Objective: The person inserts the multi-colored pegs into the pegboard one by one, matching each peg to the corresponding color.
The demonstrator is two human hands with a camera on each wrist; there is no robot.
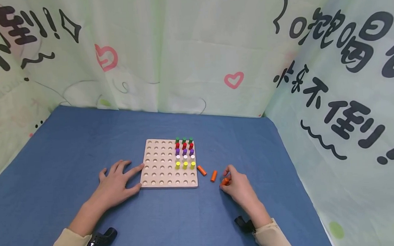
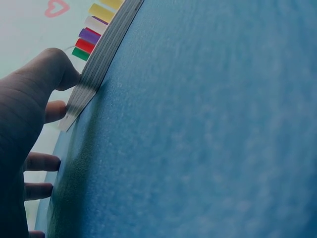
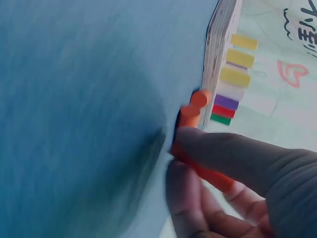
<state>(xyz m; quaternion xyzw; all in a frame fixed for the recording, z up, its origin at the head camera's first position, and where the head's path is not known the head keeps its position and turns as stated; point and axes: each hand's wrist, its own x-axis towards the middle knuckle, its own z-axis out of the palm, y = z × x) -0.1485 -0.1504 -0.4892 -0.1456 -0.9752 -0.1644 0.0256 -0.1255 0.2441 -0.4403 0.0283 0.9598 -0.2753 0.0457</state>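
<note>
A pale wooden pegboard (image 1: 157, 170) with rows of round holes lies on the blue cloth. Green, red, purple, white and yellow pegs (image 1: 185, 165) stand in its right-hand columns, three of each colour. My left hand (image 1: 113, 185) rests at the board's left edge, fingers spread, with thumb and index fingertip touching the side. Right of the board, my right hand (image 1: 237, 185) pinches an orange peg (image 3: 208, 174) between thumb and fingers, close over the cloth. Two more orange pegs, one by the board's edge (image 1: 201, 170) and one nearer my hand (image 1: 214, 176), lie on the cloth.
The blue cloth (image 1: 118, 130) covers the table. A pale green curtain (image 1: 194, 57) with dark lettering and pink hearts hangs behind and along both sides. Black wrist mounts (image 1: 101, 239) sit by the beige sleeves (image 1: 272, 237).
</note>
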